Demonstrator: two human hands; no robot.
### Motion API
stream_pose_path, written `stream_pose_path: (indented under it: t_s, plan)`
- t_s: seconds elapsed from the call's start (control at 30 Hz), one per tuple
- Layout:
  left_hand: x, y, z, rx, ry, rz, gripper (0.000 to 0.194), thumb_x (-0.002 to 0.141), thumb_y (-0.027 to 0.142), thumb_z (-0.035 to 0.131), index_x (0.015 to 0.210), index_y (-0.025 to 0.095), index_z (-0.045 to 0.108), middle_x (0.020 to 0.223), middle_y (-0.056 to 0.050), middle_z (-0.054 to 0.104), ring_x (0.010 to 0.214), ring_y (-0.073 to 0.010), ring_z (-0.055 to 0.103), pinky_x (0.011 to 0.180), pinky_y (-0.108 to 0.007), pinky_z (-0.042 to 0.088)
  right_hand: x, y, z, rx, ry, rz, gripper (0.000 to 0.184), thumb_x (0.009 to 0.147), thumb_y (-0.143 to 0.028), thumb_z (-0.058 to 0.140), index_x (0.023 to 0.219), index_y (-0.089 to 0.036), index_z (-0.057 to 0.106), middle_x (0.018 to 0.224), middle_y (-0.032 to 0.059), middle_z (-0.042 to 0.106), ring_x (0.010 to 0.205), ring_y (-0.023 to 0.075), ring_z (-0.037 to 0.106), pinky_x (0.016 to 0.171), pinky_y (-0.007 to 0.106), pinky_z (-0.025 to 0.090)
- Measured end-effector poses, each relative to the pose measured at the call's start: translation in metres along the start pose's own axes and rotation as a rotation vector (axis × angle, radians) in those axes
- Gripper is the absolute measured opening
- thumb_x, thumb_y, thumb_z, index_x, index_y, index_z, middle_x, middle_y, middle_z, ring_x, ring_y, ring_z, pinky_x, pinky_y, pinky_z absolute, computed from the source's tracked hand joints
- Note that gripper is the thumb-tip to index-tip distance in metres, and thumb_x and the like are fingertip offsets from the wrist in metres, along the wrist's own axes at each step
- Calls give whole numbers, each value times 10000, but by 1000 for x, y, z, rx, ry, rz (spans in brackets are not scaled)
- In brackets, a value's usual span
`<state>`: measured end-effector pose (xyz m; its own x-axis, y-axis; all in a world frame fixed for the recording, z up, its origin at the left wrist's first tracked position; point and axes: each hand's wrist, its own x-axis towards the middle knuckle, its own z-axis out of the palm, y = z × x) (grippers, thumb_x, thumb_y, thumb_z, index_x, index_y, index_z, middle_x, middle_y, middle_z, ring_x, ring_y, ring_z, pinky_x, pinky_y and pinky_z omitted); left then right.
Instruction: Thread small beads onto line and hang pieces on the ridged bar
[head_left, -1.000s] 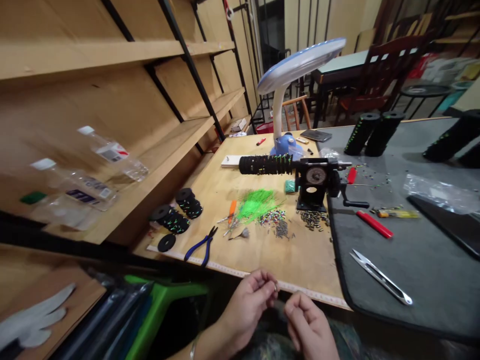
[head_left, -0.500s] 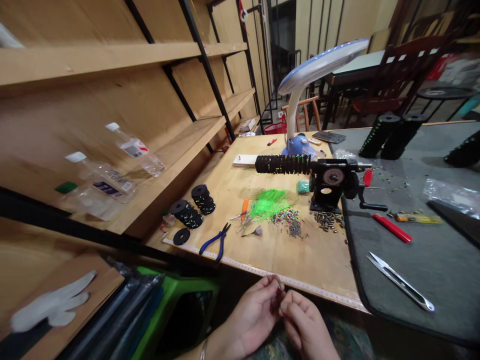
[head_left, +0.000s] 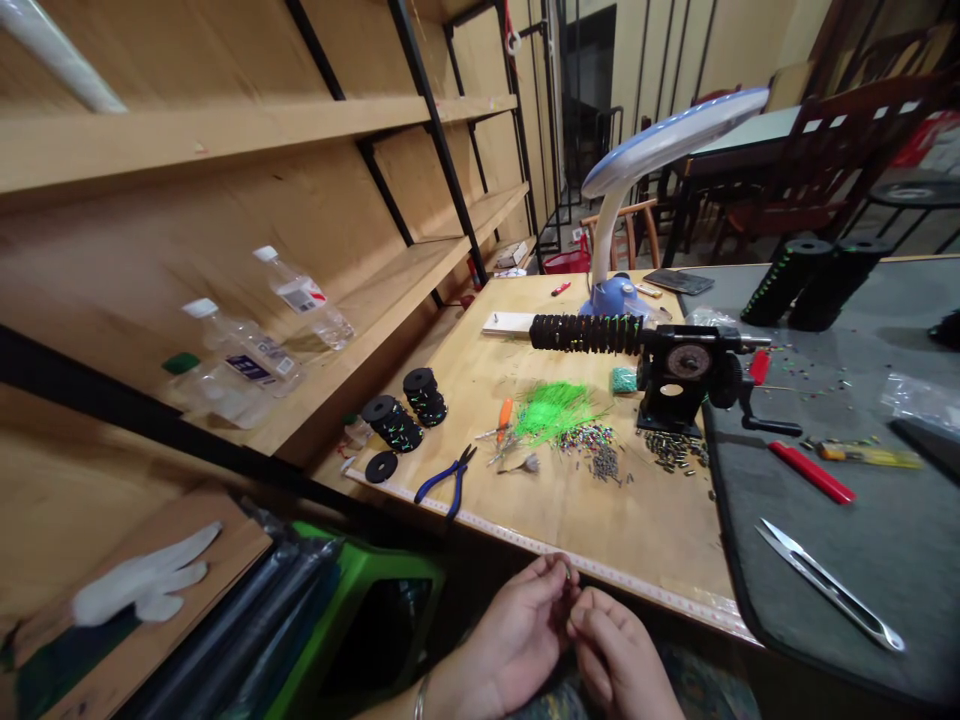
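Observation:
Low at the table's front edge, my left hand (head_left: 525,625) is closed in a pinch, palm turned up, on something too small to name. Close beside it, my right hand (head_left: 619,650) also has thumb and finger pressed together; whatever lies between them is hidden. Beyond the hands lie small grey pieces (head_left: 606,463), mixed coloured beads (head_left: 585,437) and a heap of bright green strands (head_left: 559,410). Blue-handled pliers (head_left: 448,482) rest open to the left. Dark metallic little parts (head_left: 673,450) are scattered under a black crank device (head_left: 671,375) carrying a row of black spools (head_left: 586,333).
A blue-and-white lamp (head_left: 611,200) stands at the back. Black spools (head_left: 392,422) are stacked at the left. Silver thread snips (head_left: 832,585) and a red stick (head_left: 811,472) lie on the grey mat (head_left: 787,530). Wooden shelving (head_left: 375,300) with plastic bottles (head_left: 251,360) borders the left.
The whole scene has shifted to the right in view as the head turned slightly left. Both hands keep nearly the same pinched pose, close together.

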<state>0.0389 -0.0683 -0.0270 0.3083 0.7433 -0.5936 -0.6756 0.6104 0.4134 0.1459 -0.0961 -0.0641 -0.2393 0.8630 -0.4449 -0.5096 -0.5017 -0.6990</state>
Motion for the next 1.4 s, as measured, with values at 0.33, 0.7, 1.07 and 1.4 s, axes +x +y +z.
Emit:
stream_pose_path:
  t_s: [0.33, 0.7, 1.07, 1.4]
  plan:
    - [1, -1, -3, -18, 7, 7, 205, 665, 171, 820, 782, 115, 660, 745, -26, 618, 665, -110, 555, 640, -214, 395, -2, -2, 3, 42, 21, -14, 370, 689, -484, 682, 583, -207, 462, 326, -158, 258, 317, 10, 51, 359, 182, 28]
    - [-1, 0, 1, -1, 2, 8, 221, 640, 188, 840, 749, 113, 664, 722, -22, 615, 641, -101, 528, 629, -212, 378, -9, -11, 9, 63, 10, -23, 328, 721, -430, 680, 595, -193, 491, 334, -153, 274, 334, 13, 65, 373, 183, 47]
    - [-1, -2, -1, 41, -18, 38, 202, 678, 203, 812, 753, 122, 643, 736, -16, 596, 661, -105, 523, 653, -224, 363, -9, -10, 7, 87, -15, -20, 340, 730, -449, 690, 610, -191, 504, 335, -153, 282, 328, 14, 62, 367, 175, 47]
    - [-8, 0, 6, 190, -16, 133, 278, 657, 263, 825, 803, 138, 623, 742, -5, 588, 638, -96, 493, 643, -230, 360, -7, -8, 4, 109, -41, -33, 400, 722, -526, 719, 644, -189, 518, 344, -155, 272, 334, 20, 79, 365, 174, 74]
